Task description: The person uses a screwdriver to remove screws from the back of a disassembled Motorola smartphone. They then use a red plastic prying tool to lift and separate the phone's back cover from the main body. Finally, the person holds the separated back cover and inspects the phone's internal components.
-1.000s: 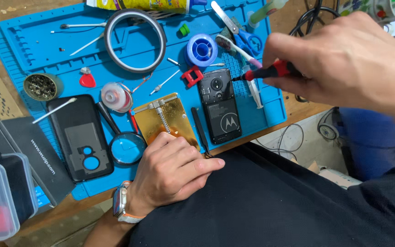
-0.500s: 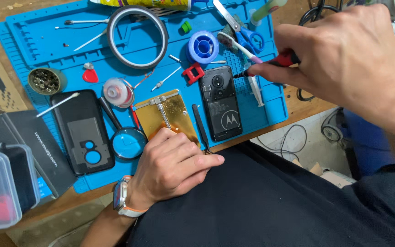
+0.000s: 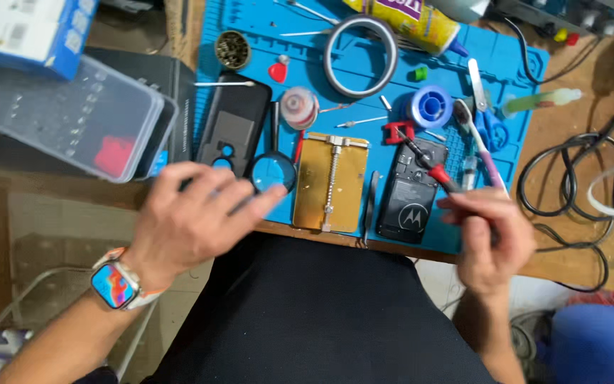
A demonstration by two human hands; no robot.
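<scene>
On the blue mat (image 3: 250, 28) the opened phone (image 3: 410, 192) lies face down near the front edge, beside the gold plate (image 3: 332, 181). The right hand (image 3: 488, 238) is clenched around a red-handled screwdriver (image 3: 431, 171), its tip over the phone's upper part, so this looks like screw work, calling for a steady seat in the head. The left hand (image 3: 193, 217) hovers blurred, fingers loose and empty, over the lens (image 3: 273, 173).
</scene>
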